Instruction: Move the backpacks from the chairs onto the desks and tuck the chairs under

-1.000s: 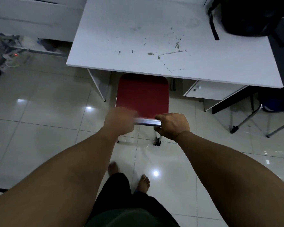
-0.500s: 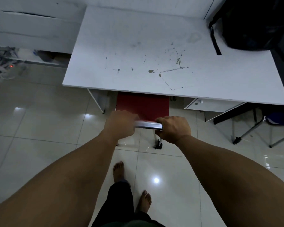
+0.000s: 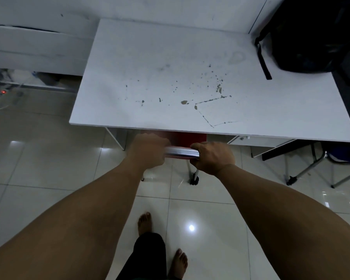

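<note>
A red-seated chair point(image 3: 187, 138) with a chrome frame stands mostly under the white desk point(image 3: 129, 81); only a strip of its seat shows past the desk's front edge. My left hand point(image 3: 148, 151) and my right hand point(image 3: 212, 157) are both shut on the chair's chrome top bar point(image 3: 181, 153), one at each end. A black backpack point(image 3: 311, 35) lies on the desk's far right corner, a strap hanging onto the top.
The desk top is stained and scratched in the middle. A drawer unit point(image 3: 257, 141) hangs under its right side. Another chair's metal legs point(image 3: 309, 168) stand to the right. Cables and a power strip point(image 3: 0, 93) lie on the tiled floor at left. My bare feet are below.
The chair has slid forward under the desk, with both hands on its bar; far less red seat shows now. I have stepped closer to the desk.
</note>
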A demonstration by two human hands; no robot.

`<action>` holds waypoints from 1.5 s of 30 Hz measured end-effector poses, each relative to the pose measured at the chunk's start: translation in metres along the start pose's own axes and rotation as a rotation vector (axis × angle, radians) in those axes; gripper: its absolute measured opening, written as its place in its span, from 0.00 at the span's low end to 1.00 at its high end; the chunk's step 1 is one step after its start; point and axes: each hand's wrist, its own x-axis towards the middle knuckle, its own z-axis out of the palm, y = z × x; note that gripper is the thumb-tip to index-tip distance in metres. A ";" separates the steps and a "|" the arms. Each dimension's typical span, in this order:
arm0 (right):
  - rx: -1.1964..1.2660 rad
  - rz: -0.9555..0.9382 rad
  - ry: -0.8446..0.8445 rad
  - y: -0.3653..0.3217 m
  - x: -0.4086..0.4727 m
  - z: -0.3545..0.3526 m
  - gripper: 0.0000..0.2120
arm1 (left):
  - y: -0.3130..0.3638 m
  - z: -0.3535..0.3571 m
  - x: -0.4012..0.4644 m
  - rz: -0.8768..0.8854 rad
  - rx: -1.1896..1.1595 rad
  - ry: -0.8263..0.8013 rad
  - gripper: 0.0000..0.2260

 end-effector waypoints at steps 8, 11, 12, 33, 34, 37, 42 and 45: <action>-0.025 0.028 0.009 0.019 0.033 -0.005 0.21 | -0.008 -0.001 0.035 -0.034 0.001 -0.006 0.16; -0.043 0.026 0.011 0.030 0.040 -0.003 0.21 | -0.006 0.001 0.045 -0.026 0.027 -0.002 0.14; -0.041 0.029 0.011 0.031 0.040 -0.003 0.21 | -0.006 0.002 0.046 -0.017 0.028 0.001 0.14; -0.019 0.112 0.010 0.026 0.036 0.002 0.20 | -0.005 0.003 0.047 -0.081 -0.108 -0.060 0.15; -0.011 0.112 0.007 0.026 0.037 0.003 0.20 | -0.005 0.004 0.047 -0.084 -0.107 -0.071 0.14; 0.009 0.100 0.000 0.027 0.037 0.000 0.19 | -0.004 0.002 0.049 -0.099 -0.119 -0.111 0.15; 0.072 0.095 -0.118 0.023 0.035 -0.014 0.16 | 0.002 -0.015 0.051 -0.126 -0.111 -0.343 0.19; 0.146 0.118 -0.243 0.022 0.032 -0.026 0.16 | 0.007 -0.031 0.053 -0.142 -0.080 -0.495 0.21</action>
